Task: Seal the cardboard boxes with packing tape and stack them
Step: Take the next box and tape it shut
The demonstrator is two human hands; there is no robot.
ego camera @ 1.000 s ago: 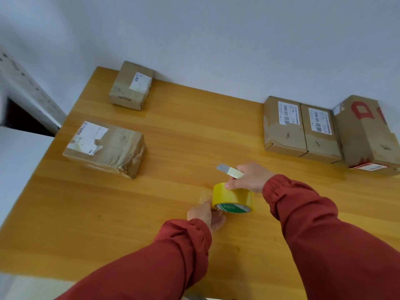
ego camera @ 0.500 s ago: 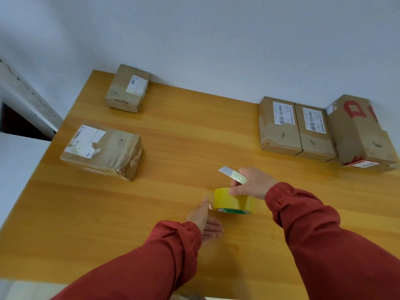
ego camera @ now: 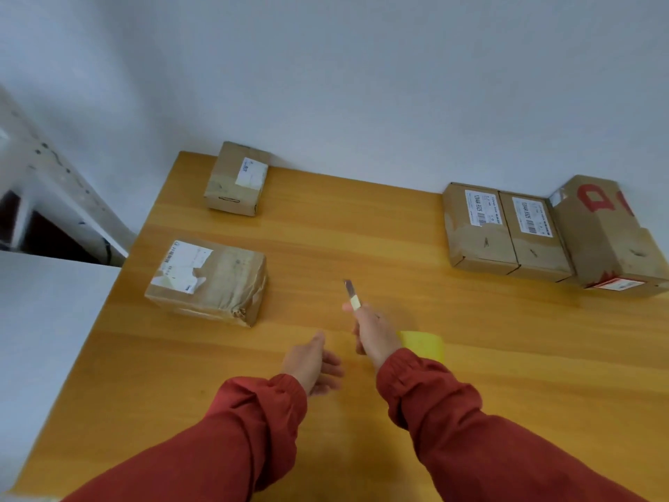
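Red sleeves (ego camera: 253, 432) reaching over wooden table (ego camera: 525, 364).
Left hand (ego camera: 313, 364) loose, empty; right hand (ego camera: 374, 335) gripping knife (ego camera: 352, 293), blade pointing away. Yellow tape (ego camera: 423, 344) on table just beside that wrist. Beyond: two boxes (ego camera: 208, 280) left, three boxes (ego camera: 535, 237) right by wall (ego camera: 362, 85).

I am reading "12W44 5525" on the white label of one cardboard box (ego camera: 481, 244) and on the neighbouring box (ego camera: 539, 248); I am finding the marks on the red-printed box (ego camera: 611, 240) illegible.

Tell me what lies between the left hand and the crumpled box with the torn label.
Nothing. In the head view only bare wooden tabletop separates the left hand from the crumpled box.
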